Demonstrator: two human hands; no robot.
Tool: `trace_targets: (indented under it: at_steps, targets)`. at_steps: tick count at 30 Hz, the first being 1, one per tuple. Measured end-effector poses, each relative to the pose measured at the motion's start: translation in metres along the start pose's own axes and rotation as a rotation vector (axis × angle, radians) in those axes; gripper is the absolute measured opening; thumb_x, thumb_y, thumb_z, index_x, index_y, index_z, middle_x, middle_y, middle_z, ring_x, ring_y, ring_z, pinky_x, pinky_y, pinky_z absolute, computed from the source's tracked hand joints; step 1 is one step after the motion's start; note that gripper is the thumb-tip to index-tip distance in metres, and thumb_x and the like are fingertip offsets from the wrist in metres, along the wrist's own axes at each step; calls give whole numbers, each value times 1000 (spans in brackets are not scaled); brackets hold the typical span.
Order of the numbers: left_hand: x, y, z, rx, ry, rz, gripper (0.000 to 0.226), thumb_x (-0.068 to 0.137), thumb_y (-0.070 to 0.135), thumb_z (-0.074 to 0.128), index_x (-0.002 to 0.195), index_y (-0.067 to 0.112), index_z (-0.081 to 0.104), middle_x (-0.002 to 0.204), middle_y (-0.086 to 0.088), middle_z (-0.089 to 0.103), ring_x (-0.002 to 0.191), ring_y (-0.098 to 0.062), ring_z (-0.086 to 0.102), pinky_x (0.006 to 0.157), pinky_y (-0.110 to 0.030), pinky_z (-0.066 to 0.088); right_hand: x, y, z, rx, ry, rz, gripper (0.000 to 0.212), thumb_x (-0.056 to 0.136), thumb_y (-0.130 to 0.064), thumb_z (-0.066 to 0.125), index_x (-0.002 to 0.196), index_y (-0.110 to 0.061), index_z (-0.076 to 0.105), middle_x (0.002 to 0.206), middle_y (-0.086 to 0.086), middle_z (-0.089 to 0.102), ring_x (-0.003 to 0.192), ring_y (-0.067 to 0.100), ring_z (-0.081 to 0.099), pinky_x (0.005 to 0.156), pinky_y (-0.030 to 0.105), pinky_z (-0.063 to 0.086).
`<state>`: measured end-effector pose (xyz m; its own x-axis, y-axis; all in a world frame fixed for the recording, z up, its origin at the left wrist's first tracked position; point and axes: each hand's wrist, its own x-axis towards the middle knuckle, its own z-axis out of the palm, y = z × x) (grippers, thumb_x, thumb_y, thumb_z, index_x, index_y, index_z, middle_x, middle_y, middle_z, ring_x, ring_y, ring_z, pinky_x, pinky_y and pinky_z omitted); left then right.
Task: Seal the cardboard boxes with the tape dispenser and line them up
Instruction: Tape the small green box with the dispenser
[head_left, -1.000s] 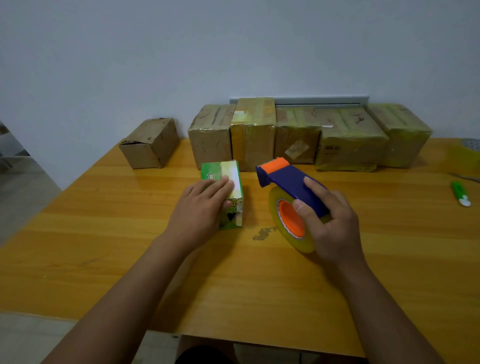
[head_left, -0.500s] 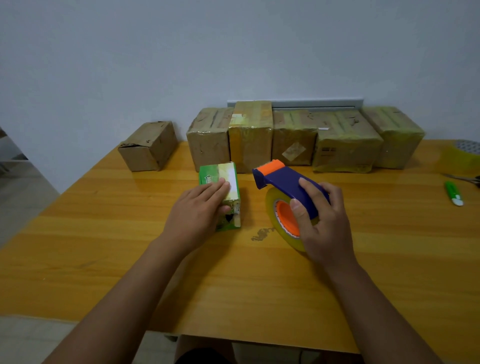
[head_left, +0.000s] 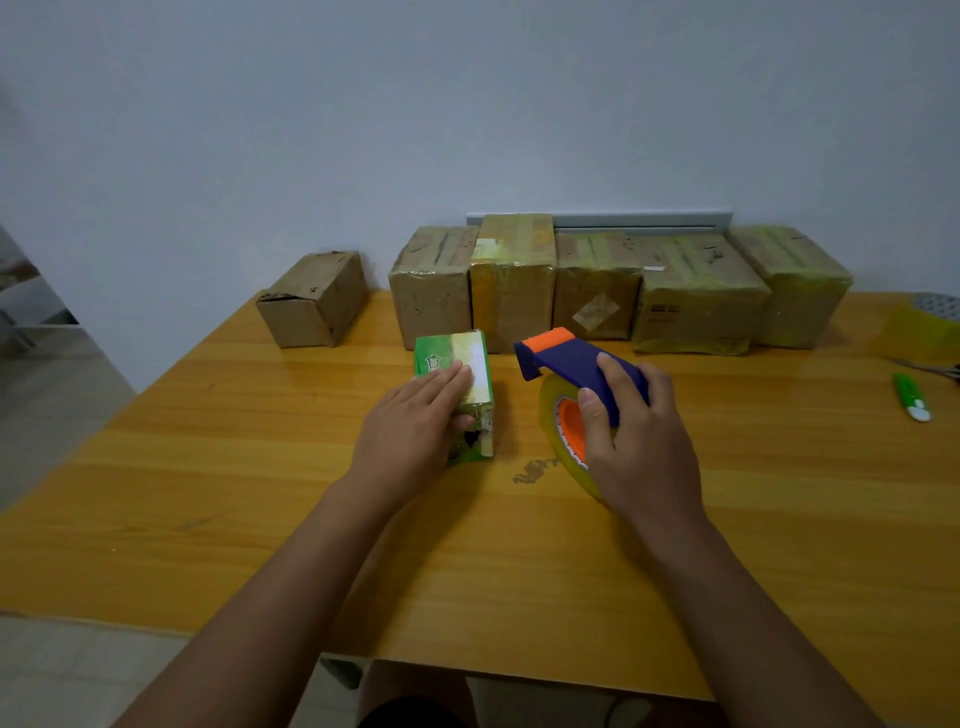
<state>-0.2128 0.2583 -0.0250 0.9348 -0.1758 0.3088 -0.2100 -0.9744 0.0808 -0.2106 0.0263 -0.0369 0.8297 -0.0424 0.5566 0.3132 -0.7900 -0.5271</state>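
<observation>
A small green box (head_left: 470, 364) lies on the wooden table (head_left: 208, 493) in front of me. My left hand (head_left: 410, 426) rests flat on its top with straight fingers. Just to its right, my right hand (head_left: 634, 431) grips a blue and orange tape dispenser (head_left: 566, 364) with a roll of clear yellowish tape, its lower edge near the table. Along the wall stands a row of several taped cardboard boxes (head_left: 613, 291). A separate brown box (head_left: 311, 301) sits apart at the left end.
A spare tape roll (head_left: 924, 327) sits at the far right edge, with scissors (head_left: 930, 369) and a green and white cutter (head_left: 911, 397) close by. A dark scuff (head_left: 532, 470) marks the table between my hands. The table's left edge drops to the floor.
The view has tilted a little, so everything sits lower in the frame. My hands, the green box and the dispenser keep nearly the same places relative to each other.
</observation>
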Motion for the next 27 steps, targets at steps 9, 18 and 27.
trace_targets:
  at_steps: [9,18,27]
  targets:
    - [-1,-1,-3,-65,44,23,54,95,24,59,146,18,42,151,-4,40,139,-26,38,112,-41,30,-1,-3,5,17,108,-28,57,94,-55,39,131,-16,56,119,10,51,88,23,59,56,30,50]
    - [4,5,3,-30,42,-1,58,97,24,56,150,20,34,153,-5,36,137,-27,35,107,-42,36,5,14,-13,360,96,7,50,88,-47,56,129,-19,62,114,3,52,94,5,52,73,10,43]
    - [1,0,-2,-281,21,-173,63,93,51,53,149,33,32,160,1,16,146,-25,10,113,-49,30,2,12,-34,529,-31,-84,50,86,-50,54,129,-25,56,119,1,53,106,-8,50,81,4,41]
